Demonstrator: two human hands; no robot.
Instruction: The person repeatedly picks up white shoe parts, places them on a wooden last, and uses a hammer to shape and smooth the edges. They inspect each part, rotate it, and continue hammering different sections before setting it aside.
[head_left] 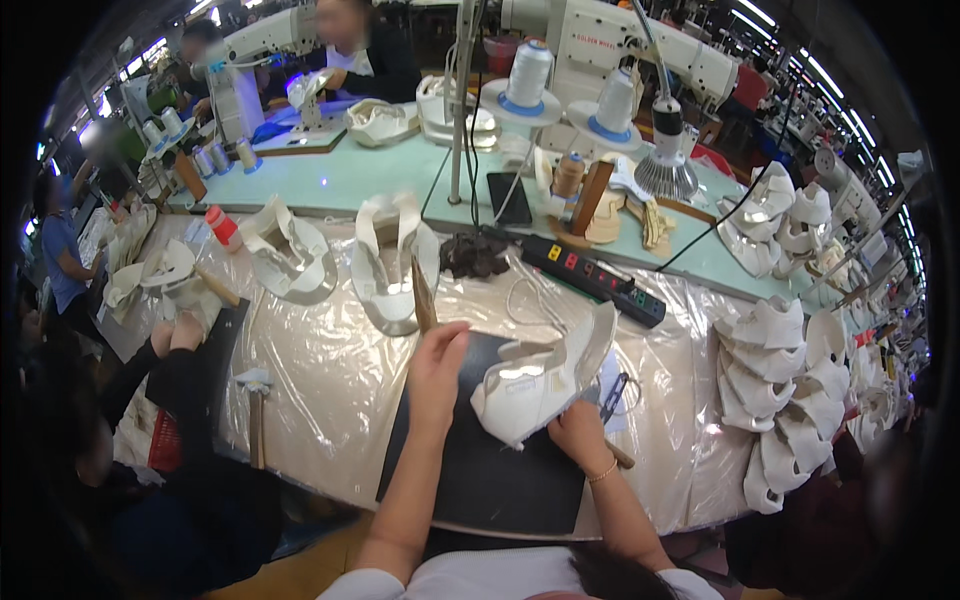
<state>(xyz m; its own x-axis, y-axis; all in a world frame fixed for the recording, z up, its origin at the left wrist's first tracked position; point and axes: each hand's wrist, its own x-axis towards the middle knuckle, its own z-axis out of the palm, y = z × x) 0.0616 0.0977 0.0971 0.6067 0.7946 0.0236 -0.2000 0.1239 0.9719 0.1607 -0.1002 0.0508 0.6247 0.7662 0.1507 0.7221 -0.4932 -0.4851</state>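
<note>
My left hand (440,370) is raised over the black mat (470,480), its fingers closed around a narrow brown stick-like piece (423,295) that points upward. Its exact kind cannot be made out. A white shoe upper (545,385) stands tilted over the mat's right part. At its lower right edge my right hand (580,430) grips it, with the fingertips partly hidden. Close beside that hand a wooden handle (620,456) sticks out, and dark-handled scissors (622,390) lie on a pale sheet.
Two white shoe uppers (290,250) (394,265) stand along the table's far side. A black power strip (595,280) lies ahead on the right. Stacked uppers (762,365) stand at right. A hammer (256,400) lies left. A co-worker's hands (177,335) work at far left.
</note>
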